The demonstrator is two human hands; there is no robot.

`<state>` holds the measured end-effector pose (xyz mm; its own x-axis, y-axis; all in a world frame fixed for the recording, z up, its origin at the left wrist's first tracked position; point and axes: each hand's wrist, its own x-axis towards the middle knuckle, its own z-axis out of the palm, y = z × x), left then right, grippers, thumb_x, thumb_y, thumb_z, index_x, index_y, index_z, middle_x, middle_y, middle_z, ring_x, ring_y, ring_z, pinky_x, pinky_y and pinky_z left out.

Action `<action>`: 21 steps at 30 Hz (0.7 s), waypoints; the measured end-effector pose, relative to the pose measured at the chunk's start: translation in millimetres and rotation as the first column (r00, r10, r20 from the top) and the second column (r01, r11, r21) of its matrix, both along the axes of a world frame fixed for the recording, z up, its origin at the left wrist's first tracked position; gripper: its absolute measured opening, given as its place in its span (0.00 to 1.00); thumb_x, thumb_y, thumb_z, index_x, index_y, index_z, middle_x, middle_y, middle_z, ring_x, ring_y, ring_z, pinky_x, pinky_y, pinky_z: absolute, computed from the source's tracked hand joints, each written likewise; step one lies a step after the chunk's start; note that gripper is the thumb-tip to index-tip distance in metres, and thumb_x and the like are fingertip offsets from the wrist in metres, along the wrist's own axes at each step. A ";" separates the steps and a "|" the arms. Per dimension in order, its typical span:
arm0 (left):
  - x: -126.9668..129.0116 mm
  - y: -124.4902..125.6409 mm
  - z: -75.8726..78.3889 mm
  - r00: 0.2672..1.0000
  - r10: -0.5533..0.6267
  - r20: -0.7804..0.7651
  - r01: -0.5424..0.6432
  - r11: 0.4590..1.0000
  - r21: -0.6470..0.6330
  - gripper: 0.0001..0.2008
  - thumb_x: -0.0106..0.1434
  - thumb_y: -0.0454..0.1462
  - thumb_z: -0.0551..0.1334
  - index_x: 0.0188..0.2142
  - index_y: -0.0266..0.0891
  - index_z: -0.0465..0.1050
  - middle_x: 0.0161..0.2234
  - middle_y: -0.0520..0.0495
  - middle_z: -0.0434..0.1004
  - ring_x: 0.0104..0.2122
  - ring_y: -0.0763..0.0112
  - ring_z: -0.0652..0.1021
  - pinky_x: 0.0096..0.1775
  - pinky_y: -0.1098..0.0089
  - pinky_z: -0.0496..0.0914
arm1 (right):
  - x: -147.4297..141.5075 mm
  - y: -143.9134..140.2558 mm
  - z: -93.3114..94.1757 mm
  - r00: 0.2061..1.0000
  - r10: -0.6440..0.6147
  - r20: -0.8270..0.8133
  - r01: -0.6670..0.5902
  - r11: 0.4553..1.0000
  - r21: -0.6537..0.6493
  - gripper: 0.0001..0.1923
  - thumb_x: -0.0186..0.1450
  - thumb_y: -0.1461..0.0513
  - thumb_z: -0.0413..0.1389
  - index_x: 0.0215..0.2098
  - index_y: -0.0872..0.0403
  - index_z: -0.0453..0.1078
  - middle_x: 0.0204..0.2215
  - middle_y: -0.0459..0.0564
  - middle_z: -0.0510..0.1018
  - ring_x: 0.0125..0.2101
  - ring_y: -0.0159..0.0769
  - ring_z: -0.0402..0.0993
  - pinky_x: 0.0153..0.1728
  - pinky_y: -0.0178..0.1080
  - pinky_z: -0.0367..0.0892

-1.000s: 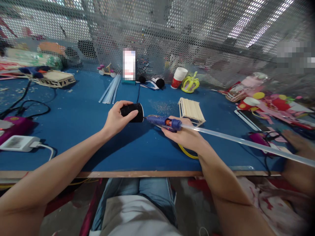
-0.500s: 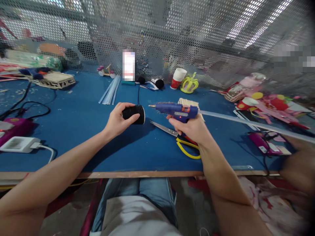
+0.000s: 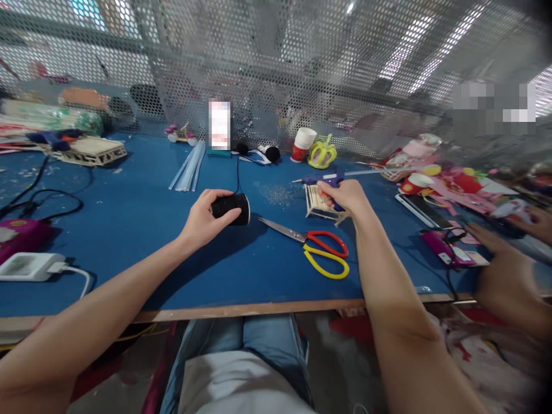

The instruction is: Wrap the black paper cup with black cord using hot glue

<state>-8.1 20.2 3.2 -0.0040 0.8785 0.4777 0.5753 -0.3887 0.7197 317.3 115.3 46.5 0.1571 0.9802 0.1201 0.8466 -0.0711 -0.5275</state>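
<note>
Now: both hands closed on objects over the blue table (image 3: 129,230).

Nearest the table edge, red-and-yellow scissors (image 3: 321,248) lie flat, between the two grips and nearer the body than either, touched by neither. Left hand (image 3: 202,217) wraps a black cylinder (image 3: 233,207), lying on its side on the table, fingers over the top, thumb on the near side. Right hand (image 3: 345,196), farther out, is closed round the handle of a blue glue gun (image 3: 321,180), nozzle pointing left, a clear glue stick (image 3: 366,171) trailing to the right. Just under that grip sits a small stick-built frame (image 3: 317,201). Beyond the left grip, loose glue sticks (image 3: 187,167); beyond the right, a paper cup (image 3: 302,144). A co-worker's hand (image 3: 509,276) rests far right.
</note>
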 end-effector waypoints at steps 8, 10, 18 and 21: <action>-0.7 0.1 -2.0 1.000 -0.005 0.014 0.005 1.000 -0.015 0.19 0.55 0.45 0.62 0.44 0.40 0.69 0.41 0.45 0.72 0.40 0.66 0.74 0.41 0.65 0.69 | -1.6 11.0 -4.7 0.929 -0.077 0.363 0.103 0.993 -0.053 0.30 0.62 0.45 0.43 0.22 0.59 0.72 0.27 0.66 0.77 0.34 0.49 0.75 0.33 0.42 0.65; -0.6 -0.4 -1.9 1.000 -0.008 0.011 0.008 1.000 -0.018 0.19 0.55 0.45 0.62 0.45 0.40 0.69 0.41 0.45 0.72 0.40 0.65 0.74 0.41 0.65 0.69 | -2.3 11.2 -5.6 0.906 -0.110 0.409 0.136 0.990 -0.035 0.31 0.61 0.43 0.43 0.28 0.61 0.73 0.30 0.68 0.77 0.37 0.52 0.74 0.34 0.43 0.65; 1.9 -4.9 -0.4 0.999 -0.044 0.019 0.044 0.999 -0.006 0.21 0.54 0.43 0.63 0.47 0.40 0.66 0.43 0.44 0.71 0.42 0.64 0.74 0.43 0.63 0.69 | -30.5 -24.1 7.2 0.945 -0.175 0.276 0.060 0.923 0.381 0.18 0.61 0.50 0.51 0.32 0.57 0.72 0.35 0.58 0.75 0.36 0.43 0.71 0.35 0.42 0.63; 1.8 -4.8 -1.5 0.998 -0.057 -0.001 0.057 0.998 0.014 0.24 0.54 0.43 0.64 0.49 0.40 0.64 0.42 0.44 0.71 0.42 0.63 0.74 0.44 0.62 0.69 | -67.5 -43.8 16.5 0.945 0.285 0.161 -0.325 0.872 0.365 0.19 0.63 0.50 0.48 0.28 0.55 0.71 0.28 0.51 0.74 0.30 0.35 0.68 0.33 0.38 0.61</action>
<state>-6.2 15.5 1.7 0.0460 0.8703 0.4904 0.5525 -0.4311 0.7133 249.8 71.4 63.0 -0.1750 0.8522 0.4930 0.8425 0.3888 -0.3729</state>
